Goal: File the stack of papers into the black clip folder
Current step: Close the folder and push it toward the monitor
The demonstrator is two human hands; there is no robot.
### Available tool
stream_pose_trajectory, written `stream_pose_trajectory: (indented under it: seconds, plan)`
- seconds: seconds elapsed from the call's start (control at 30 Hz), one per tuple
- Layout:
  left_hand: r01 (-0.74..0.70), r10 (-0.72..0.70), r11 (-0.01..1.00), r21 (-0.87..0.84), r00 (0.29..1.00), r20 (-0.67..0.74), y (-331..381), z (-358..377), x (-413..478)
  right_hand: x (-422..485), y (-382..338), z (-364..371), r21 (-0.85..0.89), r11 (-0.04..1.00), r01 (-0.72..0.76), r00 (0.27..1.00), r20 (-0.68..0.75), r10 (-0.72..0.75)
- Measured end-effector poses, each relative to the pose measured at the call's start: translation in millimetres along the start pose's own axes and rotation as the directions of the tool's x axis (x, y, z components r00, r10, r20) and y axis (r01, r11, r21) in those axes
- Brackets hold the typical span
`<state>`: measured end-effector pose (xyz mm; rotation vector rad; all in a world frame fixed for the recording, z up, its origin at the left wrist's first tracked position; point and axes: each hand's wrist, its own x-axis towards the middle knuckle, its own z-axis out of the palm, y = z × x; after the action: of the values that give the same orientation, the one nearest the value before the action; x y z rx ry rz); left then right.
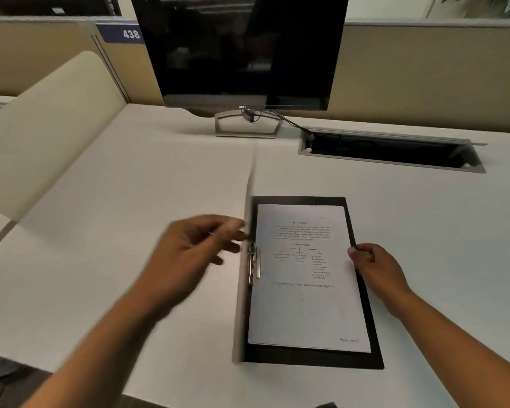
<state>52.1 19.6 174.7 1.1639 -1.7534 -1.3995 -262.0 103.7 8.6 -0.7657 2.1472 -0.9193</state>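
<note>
The black clip folder (306, 359) lies open on the white desk in front of me. A stack of printed papers (304, 316) rests flat on its back board, with the metal clip (255, 263) on their left edge. The folder's cover (248, 189) stands upright, seen edge-on along the spine. My left hand (189, 254) is blurred, and its thumb and fingertips meet at the cover's edge. My right hand (374, 266) sits at the right edge of the papers, thumb on the top sheet and fingers curled.
A dark Dell monitor (242, 48) on a stand (246, 125) stands behind the folder. An open cable slot (389, 151) is cut into the desk at the back right. A beige partition (42, 128) borders the left side.
</note>
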Motion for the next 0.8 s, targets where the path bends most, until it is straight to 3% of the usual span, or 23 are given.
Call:
stream_pose_trajectory:
  seconds: [0.1, 0.2, 0.33, 0.47, 0.63, 0.73, 0.8]
  plan:
    - [-0.036, 0.033, 0.988, 0.148, 0.999, 0.023, -32, 59, -7, -4, 2, -6, 0.172, 0.985, -0.030, 0.999, 0.035, 0.024]
    - [-0.137, 0.076, 0.874, 0.466, 0.986, 0.147, -72, 95, -17, -14, 3, -19, 0.380, 0.912, -0.152, 0.987, 0.107, 0.120]
    - [-0.097, -0.069, 0.711, 0.697, 0.976, 0.207, -116, 113, -25, -24, 17, -26, 0.462, 0.863, -0.205, 0.978, 0.136, 0.160]
    - [-0.107, -0.087, 0.646, 0.756, 0.973, 0.213, -131, 115, -28, -31, 30, -20, 0.170, 0.985, -0.001, 1.000, -0.018, 0.004]
    - [-0.116, -0.104, 0.641, 0.759, 0.966, 0.236, -133, 113, -29, -40, 43, -4, -0.200, 0.956, 0.214, 0.970, -0.072, -0.232]
    - [-0.026, -0.098, 0.724, 0.689, 0.985, 0.141, -132, 111, -33, -43, 46, 1, -0.269, 0.933, 0.240, 0.960, -0.077, -0.269]
    - [0.124, -0.132, 0.810, 0.574, 0.991, -0.027, -131, 107, -38, -44, 46, 2, -0.276, 0.930, 0.245, 0.958, -0.076, -0.275]
